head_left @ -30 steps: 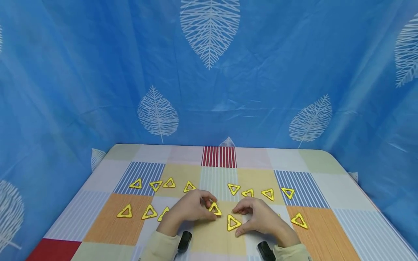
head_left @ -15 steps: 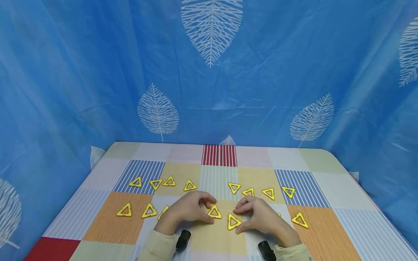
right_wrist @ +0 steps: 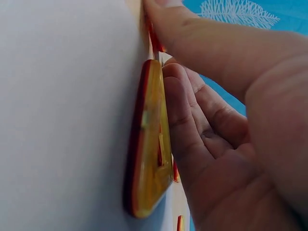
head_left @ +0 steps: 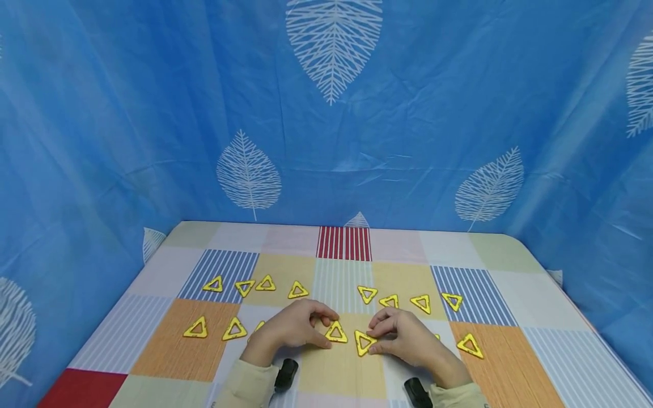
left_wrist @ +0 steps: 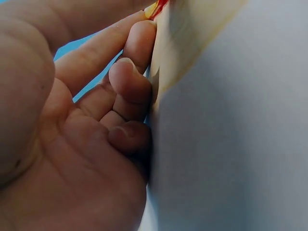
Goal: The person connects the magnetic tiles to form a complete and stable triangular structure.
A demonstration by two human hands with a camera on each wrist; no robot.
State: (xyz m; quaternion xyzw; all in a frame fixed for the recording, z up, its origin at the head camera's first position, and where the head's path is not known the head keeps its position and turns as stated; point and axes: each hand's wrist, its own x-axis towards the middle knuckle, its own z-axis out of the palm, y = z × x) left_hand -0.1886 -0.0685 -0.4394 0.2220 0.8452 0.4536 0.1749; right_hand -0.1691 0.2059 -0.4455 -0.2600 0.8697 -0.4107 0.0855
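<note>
1. A person's two hands rest low on a patchwork worktop [head_left: 153, 345], each at a yellow triangle; the red-striped patch [head_left: 343, 243] at the far edge serves as the landmark.
2. The left hand [head_left: 292, 328] lies nearer the person than the red-striped patch and slightly left of it, fingers curled, thumb and forefinger pinching the left triangle [head_left: 336, 332] flat on the cloth.
3. In the left wrist view the left hand [left_wrist: 86, 125] shows curled fingers [left_wrist: 129, 86] pressed against the cloth, with only a sliver of the yellow piece at the top edge.
4. The right hand [head_left: 405, 339] sits nearer than the patch and to its right, fingers bent, pinching the right triangle [head_left: 364, 342] at its edges.
5. The right wrist view shows the right triangle [right_wrist: 151, 144] lying flat on the cloth, with the right hand [right_wrist: 226, 144] curled against its rim.
6. The two held triangles lie just beside each other on the pale yellow patch in line with the red-striped one; whether their corners touch cannot be told.
7. Four loose triangles [head_left: 266, 283] form a row left of the patch and nearer than it; four more [head_left: 421, 303] run in a row to its right.
8. Further triangles [head_left: 196, 328] lie on the orange patch at the left, and a single piece [head_left: 470, 345] sits on the orange patch at the right.
9. Black wrist cameras [head_left: 285, 374] show at the cream sleeves [head_left: 240, 388].
10. A blue curtain [head_left: 153, 113] printed with white leaves rises behind the red-striped patch.
</note>
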